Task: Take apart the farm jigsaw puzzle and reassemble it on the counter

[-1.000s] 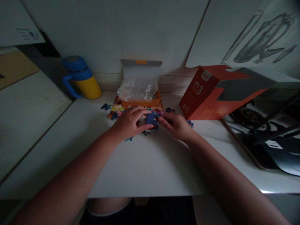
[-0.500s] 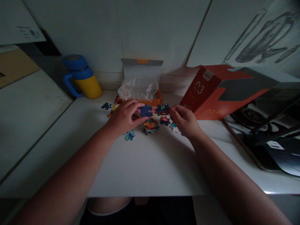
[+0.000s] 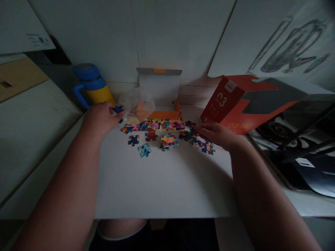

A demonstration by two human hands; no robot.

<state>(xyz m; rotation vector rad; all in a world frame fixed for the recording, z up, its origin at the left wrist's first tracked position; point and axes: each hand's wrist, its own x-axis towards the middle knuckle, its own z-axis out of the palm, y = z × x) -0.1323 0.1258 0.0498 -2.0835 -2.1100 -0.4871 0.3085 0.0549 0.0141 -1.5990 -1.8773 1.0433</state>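
At the left, my left hand (image 3: 101, 118) pinches a dark blue puzzle piece (image 3: 118, 109) beside the clear plastic wrap (image 3: 142, 101). My right hand (image 3: 216, 134) is closed low over the loose pieces on the right, its fingertips on a dark puzzle piece that they partly cover. Colourful pieces (image 3: 208, 147) lie just under that hand. Between the hands stands a small pile of puzzle pieces (image 3: 169, 140), with a teal piece (image 3: 144, 150), a blue piece (image 3: 133, 140) and a brown piece (image 3: 151, 136) lying to its left. Behind them runs a colourful printed strip (image 3: 170, 125).
An open orange box (image 3: 163, 115) with its lid raised stands against the wall. A blue and yellow jug (image 3: 91, 83) is at the back left. On the right are a large red carton (image 3: 227, 101) and a dark glossy object (image 3: 295, 153). The white table (image 3: 162, 188) ends near my lap.
My hands have moved apart, the left one carrying the blue piece to the far left. The plastic wrap has shifted left, uncovering the box's inside. My right hand has moved slightly right and down.
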